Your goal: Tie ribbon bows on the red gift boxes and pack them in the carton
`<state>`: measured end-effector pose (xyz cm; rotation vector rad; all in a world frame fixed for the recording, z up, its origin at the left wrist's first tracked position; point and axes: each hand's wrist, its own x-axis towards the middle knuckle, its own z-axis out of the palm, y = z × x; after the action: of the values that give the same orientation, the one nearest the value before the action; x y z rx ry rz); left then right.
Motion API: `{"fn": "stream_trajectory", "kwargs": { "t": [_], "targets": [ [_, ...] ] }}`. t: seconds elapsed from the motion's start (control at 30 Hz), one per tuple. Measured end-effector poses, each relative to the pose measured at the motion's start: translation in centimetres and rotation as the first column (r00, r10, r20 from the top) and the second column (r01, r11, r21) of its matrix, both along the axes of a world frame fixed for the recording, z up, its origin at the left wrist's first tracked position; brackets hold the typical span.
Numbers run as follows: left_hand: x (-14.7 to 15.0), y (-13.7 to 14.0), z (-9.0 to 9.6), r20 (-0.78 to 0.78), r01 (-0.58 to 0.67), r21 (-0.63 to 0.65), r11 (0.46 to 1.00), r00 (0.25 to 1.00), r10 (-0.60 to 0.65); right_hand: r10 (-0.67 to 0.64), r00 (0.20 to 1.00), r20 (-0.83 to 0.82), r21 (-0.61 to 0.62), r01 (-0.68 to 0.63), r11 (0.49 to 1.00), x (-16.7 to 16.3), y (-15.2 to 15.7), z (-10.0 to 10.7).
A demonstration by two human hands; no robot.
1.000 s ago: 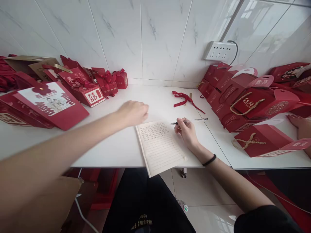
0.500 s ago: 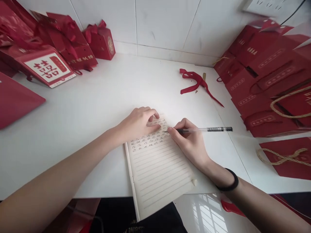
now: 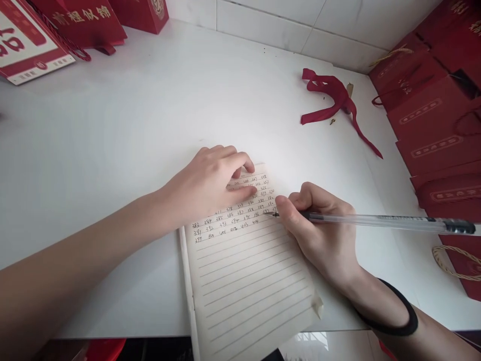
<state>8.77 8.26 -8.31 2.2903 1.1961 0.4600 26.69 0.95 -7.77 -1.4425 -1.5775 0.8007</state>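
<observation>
Cream, lined paper makes up the page of a notebook (image 3: 248,286) that lies on a white table (image 3: 150,115), right in front of the person. Its bottom end sticks out past the table's edge, and its lower right corner (image 3: 318,306) is bent up. Rows of small handwritten numbers (image 3: 223,231) fill the top part, and the last row ends at 404. Below that, the lines are blank.

The left hand (image 3: 216,180) lies over the top left of the page, fingers loosely bent and thumb spread away from them. It has hold of nothing. Its thumb covers some of the numbers.

The right hand (image 3: 319,230) is closed around a clear pen (image 3: 379,220), pinching it near its dark tip. The tip is at the right side of the page, near the end of a row; I cannot tell if it touches the paper. A black band (image 3: 408,321) goes around the right wrist.

Farther back on the table is a dark red ribbon (image 3: 340,95) with a tiny gold bit (image 3: 332,121) just beside it. Red boxes (image 3: 424,115) are piled up on the right, and one has a twisted rope handle (image 3: 453,273). More red gift boxes (image 3: 84,22) stand at the back left. White wall tiles (image 3: 263,30) rise behind.
</observation>
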Motion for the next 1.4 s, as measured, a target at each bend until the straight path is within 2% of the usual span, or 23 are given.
{"fn": "stream_trajectory", "kwargs": {
  "t": [0.27,0.5,0.63,0.83,0.97,1.4],
  "targets": [
    [0.1,-0.06,0.15,-0.002,-0.029,-0.055,0.998,1.0,0.029,-0.011,0.993,0.119,-0.015,0.013,1.0,-0.2,-0.13,0.18],
    [-0.01,0.02,-0.08,-0.014,-0.015,-0.001,1.0,1.0,0.015,0.015,0.986,0.163,0.004,-0.016,1.0,-0.31,-0.05,0.24],
    [-0.09,-0.05,0.06,-0.005,-0.01,0.007,1.0,1.0,0.01,-0.017,0.981,0.193,0.005,0.016,1.0,-0.31,-0.12,0.34],
    [-0.08,-0.03,0.12,0.002,-0.013,0.015,1.0,1.0,0.013,0.013,0.987,0.162,0.004,-0.014,1.0,-0.22,-0.13,0.32],
    [-0.09,0.04,0.0,0.002,-0.009,0.022,1.0,1.0,0.009,-0.062,0.994,0.088,0.038,0.059,0.998,-0.12,-0.07,0.24],
    [-0.23,0.05,-0.22,0.037,-0.004,0.029,1.0,0.999,0.003,-0.034,0.981,0.189,0.023,0.03,0.999,-0.2,-0.08,0.36]
  ]
}}
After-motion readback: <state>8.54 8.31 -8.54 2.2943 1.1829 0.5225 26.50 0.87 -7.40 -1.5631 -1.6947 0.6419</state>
